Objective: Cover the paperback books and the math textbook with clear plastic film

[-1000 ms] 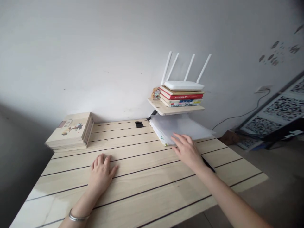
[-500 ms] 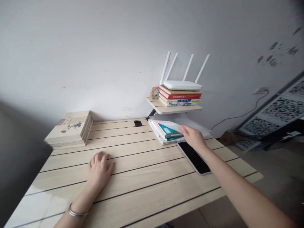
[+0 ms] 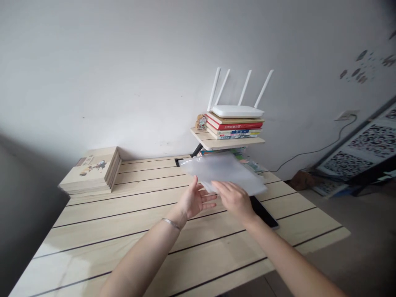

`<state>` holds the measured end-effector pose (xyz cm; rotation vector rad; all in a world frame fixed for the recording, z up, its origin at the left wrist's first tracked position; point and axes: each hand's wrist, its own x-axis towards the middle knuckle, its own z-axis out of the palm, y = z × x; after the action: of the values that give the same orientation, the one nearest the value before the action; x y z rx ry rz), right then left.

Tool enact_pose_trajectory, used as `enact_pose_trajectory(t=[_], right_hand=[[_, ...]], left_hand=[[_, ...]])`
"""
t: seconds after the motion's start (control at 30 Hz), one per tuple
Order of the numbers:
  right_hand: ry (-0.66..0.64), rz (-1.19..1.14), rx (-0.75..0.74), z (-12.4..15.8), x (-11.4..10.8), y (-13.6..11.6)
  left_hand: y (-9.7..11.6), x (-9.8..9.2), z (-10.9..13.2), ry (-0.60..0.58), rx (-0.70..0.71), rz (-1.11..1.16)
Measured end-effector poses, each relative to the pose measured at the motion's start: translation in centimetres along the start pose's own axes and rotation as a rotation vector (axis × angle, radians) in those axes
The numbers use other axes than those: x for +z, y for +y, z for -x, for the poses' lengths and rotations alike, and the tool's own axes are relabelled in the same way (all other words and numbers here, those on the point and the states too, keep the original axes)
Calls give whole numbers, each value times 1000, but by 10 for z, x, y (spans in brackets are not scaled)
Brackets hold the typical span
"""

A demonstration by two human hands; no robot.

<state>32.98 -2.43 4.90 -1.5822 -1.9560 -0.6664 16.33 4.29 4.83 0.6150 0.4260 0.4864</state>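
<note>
The clear plastic sheet [image 3: 222, 169], perhaps several sheets lying together, is right of the middle of the frame, in front of the small shelf [image 3: 230, 144] and above the wooden desk [image 3: 139, 220]. The right hand [image 3: 235, 201] has its fingers bent and closed on the near edge of the sheet; its thumb is hidden from this view. The left hand [image 3: 196, 201] is at the lower left of the sheet, with the thumb up and the fingers spread; I cannot tell whether it touches the edge. The two hands are near each other.

In my judgement, the step in hand is to bring the sheet under control of both hands. The next move calls for the left hand to close gently on the near left corner, while the right keeps its hold, because such thin plastic may bend or slip.

Just right of the right hand lies a dark phone [image 3: 264, 213], partly covered, so the wrist should pass carefully. Colourful papers [image 3: 243, 156] show under the shelf, behind the sheet.
</note>
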Motion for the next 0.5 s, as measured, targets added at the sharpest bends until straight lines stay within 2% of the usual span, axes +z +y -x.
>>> enact_pose_trajectory(t=[0.07,0.17,0.33,0.5], right_hand=[[26,23,12,-1,-2,-2],[128,57,168,-8,-9,24],[158,-17,277,-13,-18,75],[239,-65,322,-3,-19,92]], left_hand=[[3,0,-9,-57,37,8],[11,0,-24,-68,79,-34],[14,10,-72,209,49,-136],[15,24,-118,396,-30,-192]])
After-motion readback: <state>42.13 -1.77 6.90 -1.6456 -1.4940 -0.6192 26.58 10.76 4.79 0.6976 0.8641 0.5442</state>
